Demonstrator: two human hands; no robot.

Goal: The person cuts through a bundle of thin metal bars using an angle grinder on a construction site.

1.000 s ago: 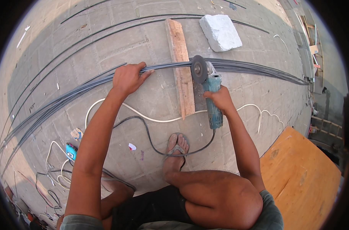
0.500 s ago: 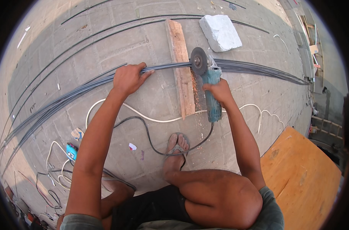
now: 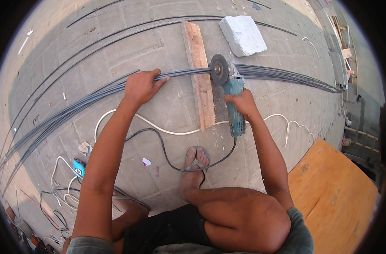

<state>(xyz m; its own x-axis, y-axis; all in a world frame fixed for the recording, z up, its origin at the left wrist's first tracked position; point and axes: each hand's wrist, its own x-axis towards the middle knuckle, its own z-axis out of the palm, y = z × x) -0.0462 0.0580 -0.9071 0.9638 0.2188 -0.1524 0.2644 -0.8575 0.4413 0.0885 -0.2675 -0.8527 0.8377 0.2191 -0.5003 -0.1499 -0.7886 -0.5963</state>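
Note:
My left hand [image 3: 141, 86] is wrapped round a bundle of long thin steel rods [image 3: 180, 73], left of a wooden plank [image 3: 200, 80]. The rods cross over the plank and run on to the far right. In my right hand [image 3: 242, 103] is a teal angle grinder [image 3: 234, 89], gripped by its body. The grinder's cutting disc [image 3: 219, 69] stands upright against the rods at the plank's right edge. Its black cord [image 3: 176, 167] leaves the lower end and loops past my foot. The exact contact of disc and rods is hidden behind the disc.
A white block [image 3: 243, 36] lies beyond the grinder. More single rods [image 3: 138, 28] stretch across the paved ground behind. A pale cable [image 3: 171, 133] snakes under the plank's near end. A blue tape measure [image 3: 79, 167] lies at left, and a wooden board [image 3: 334, 194] at lower right.
The stream of sparks below the disc has thinned to a few specks. The grinder has shifted very slightly toward me. My left hand stays in place on the rods.

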